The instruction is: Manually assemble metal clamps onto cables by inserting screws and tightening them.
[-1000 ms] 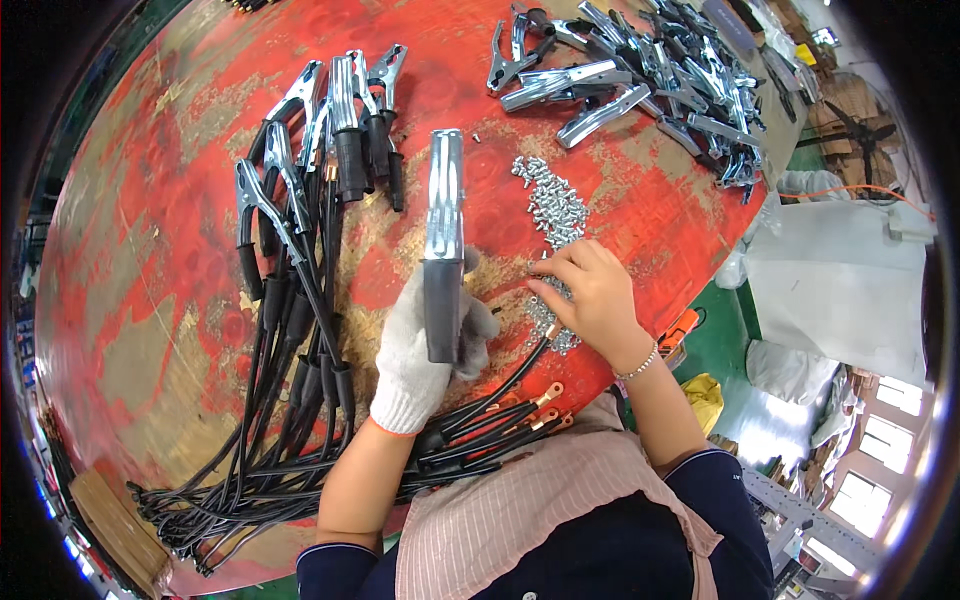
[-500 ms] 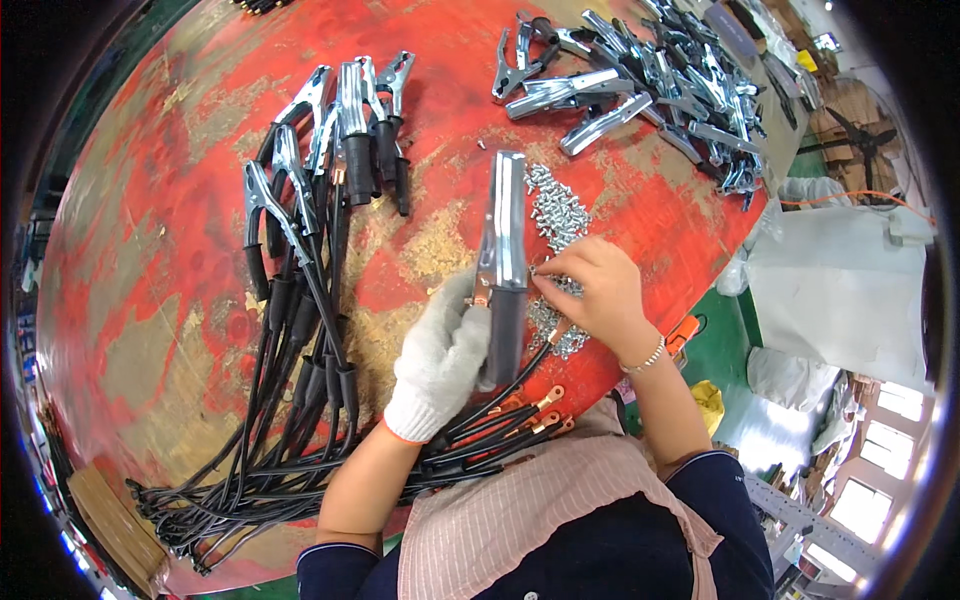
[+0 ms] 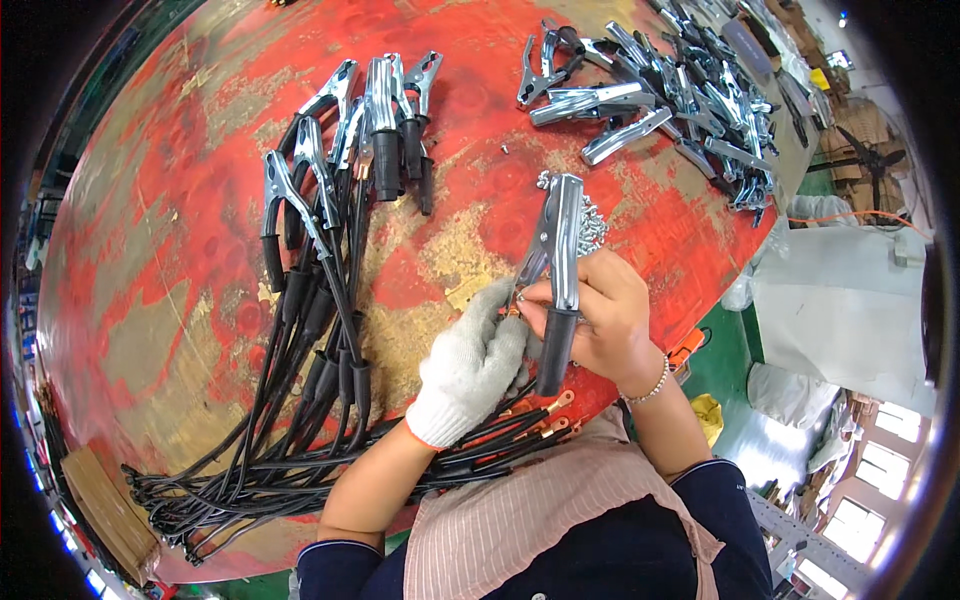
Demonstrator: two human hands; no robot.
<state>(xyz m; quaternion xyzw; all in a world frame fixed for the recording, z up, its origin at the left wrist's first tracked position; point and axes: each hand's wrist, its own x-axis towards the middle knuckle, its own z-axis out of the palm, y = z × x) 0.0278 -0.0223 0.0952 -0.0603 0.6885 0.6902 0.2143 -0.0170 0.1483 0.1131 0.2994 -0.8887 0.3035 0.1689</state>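
In my left hand (image 3: 465, 368), which wears a white knit glove, a silver metal spring clamp (image 3: 566, 235) is gripped, its jaws pointing away from me. A black sleeve (image 3: 556, 350) covers one of its handles. My bare right hand (image 3: 615, 320) reaches behind that handle, fingers pinched together beside the gloved fingertips. A bit of copper (image 3: 514, 311) shows at the glove's fingertips, by the clamp's inner handle. Whatever small piece the right fingers pinch is mostly hidden. Past the clamp lies a heap of small screws (image 3: 593, 228), partly covered by the clamp and right hand.
Clamps fitted with black cables (image 3: 383, 95) lie at the left on the worn red table (image 3: 220, 200). Loose clamps (image 3: 690, 95) are heaped at the far right. Black cables (image 3: 290, 475) run along the near edge, with copper lugs (image 3: 562, 400) at their right ends.
My right hand has left the small metal parts and come to the clamp's handle, beside the gloved fingers. The clamp has turned, showing more of its side. The whole view has shifted slightly.
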